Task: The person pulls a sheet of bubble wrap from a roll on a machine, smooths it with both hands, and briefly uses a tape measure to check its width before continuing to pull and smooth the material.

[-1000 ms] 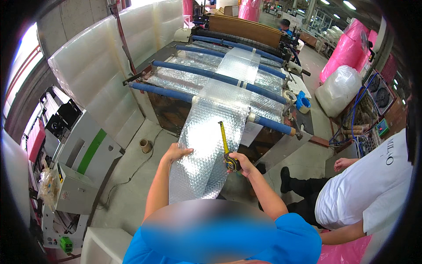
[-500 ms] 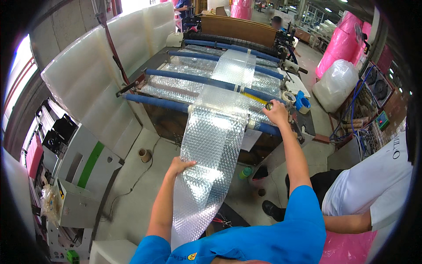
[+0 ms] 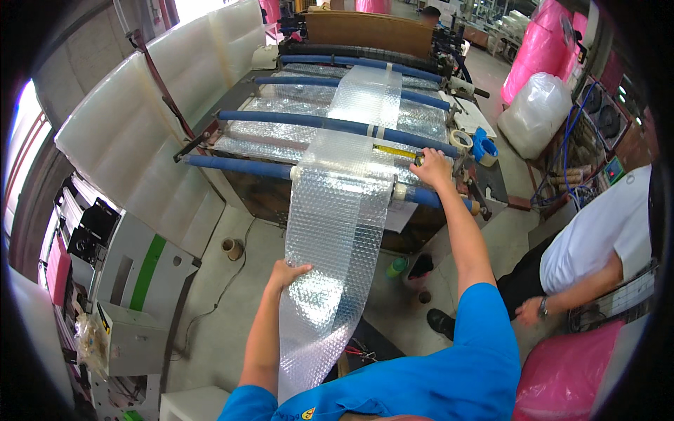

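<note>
Grey floor point(image 3: 225, 281) surrounds a machine point(image 3: 256, 207) whose blue rollers point(image 3: 242, 166) cross silvery film point(image 3: 270, 133). A clear bubble-wrap strip point(image 3: 323, 224) drapes over the front roller. Left grip point(image 3: 283, 274): closed on the strip's left edge, thumb on top. Right grip point(image 3: 433, 168): fingers curled round a tape measure point(image 3: 419, 160), yellow blade point(image 3: 397, 151) extended leftward to the strip.

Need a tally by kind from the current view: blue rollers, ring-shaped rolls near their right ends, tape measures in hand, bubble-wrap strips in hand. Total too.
Blue rollers: 4
Ring-shaped rolls: 2
Tape measure, in the right hand: 1
Bubble-wrap strip, in the left hand: 1
Total: 8
</note>
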The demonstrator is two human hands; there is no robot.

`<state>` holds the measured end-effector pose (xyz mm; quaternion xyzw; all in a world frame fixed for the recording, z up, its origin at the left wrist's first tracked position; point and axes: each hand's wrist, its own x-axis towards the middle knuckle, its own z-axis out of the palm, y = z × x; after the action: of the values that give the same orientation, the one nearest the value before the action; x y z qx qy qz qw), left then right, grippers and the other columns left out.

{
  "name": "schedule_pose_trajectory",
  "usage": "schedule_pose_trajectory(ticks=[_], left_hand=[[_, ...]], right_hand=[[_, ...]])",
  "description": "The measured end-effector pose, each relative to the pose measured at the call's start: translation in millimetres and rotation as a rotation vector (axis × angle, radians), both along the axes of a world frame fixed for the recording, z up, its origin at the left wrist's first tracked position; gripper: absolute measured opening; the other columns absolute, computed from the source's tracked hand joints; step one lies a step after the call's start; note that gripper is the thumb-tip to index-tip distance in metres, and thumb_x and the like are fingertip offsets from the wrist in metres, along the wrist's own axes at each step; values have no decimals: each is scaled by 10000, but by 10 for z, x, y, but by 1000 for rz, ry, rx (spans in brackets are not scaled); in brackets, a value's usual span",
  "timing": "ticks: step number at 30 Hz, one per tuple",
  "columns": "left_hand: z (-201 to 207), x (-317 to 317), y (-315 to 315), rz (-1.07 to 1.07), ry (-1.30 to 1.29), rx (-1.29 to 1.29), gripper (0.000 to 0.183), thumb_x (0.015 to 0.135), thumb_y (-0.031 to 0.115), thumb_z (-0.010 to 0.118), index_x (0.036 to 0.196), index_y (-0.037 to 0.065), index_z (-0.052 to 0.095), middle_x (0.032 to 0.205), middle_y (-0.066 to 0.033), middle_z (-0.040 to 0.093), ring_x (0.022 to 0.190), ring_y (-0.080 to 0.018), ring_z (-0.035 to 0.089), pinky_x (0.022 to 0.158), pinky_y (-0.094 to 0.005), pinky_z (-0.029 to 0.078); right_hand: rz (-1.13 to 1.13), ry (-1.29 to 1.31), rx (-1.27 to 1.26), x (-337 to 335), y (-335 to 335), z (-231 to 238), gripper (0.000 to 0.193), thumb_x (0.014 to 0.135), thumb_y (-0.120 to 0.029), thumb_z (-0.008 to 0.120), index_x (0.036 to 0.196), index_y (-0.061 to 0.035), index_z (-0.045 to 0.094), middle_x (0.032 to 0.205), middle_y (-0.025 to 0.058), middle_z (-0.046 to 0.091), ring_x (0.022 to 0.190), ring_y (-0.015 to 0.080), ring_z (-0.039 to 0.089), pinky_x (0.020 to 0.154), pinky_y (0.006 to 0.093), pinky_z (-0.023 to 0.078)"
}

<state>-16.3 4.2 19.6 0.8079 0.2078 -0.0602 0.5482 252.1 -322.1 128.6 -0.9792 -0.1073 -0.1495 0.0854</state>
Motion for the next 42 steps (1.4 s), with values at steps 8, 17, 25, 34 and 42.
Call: schedule_pose_trajectory(ticks=[8, 17, 25, 34, 42], left_hand=[[388, 546, -3, 77, -101, 10, 491, 554, 273, 759, 879, -44, 573, 826, -111, 607, 721, -158, 572, 659, -278, 454], [399, 424, -70, 184, -161, 76, 443, 562, 280, 755, 816, -23, 555, 688, -50, 575, 570, -115, 516, 526, -246, 423], [40, 418, -7, 207, -224, -62, 431, 560, 286, 763, 783, -9, 542, 616, -25, 531, 501, -85, 468, 460, -219, 388], [29, 262, -48, 210, -155, -33, 437, 544, 296, 770, 749, 0, 522, 607, -27, 527, 489, -90, 468, 455, -225, 398], [-32, 227, -49, 234, -148, 11, 461, 541, 306, 770, 764, -12, 519, 624, -32, 530, 493, -94, 472, 453, -217, 401]], right_hand=[[-42, -29, 33, 21, 18, 90, 538, 630, -416, 576, 1011, -44, 500, 1016, 122, 512, 992, 297, 463, 793, 399, 406], [-511, -402, 1015, 145, -1072, 365, 500, 697, -440, 547, 946, -7, 550, 929, 197, 558, 858, 331, 531, 760, 376, 386], [-681, -152, 1409, 44, -1918, 167, 422, 646, -382, 570, 859, -30, 473, 739, 92, 491, 633, 206, 506, 429, 316, 468], [-453, 337, 1841, 422, -2311, -623, 369, 712, -342, 607, 965, -93, 508, 902, 62, 509, 777, 200, 498, 633, 343, 486], [-520, 272, 1506, 449, -2202, -858, 458, 760, -366, 557, 1132, -133, 426, 1026, 46, 494, 917, 206, 484, 618, 334, 450]])
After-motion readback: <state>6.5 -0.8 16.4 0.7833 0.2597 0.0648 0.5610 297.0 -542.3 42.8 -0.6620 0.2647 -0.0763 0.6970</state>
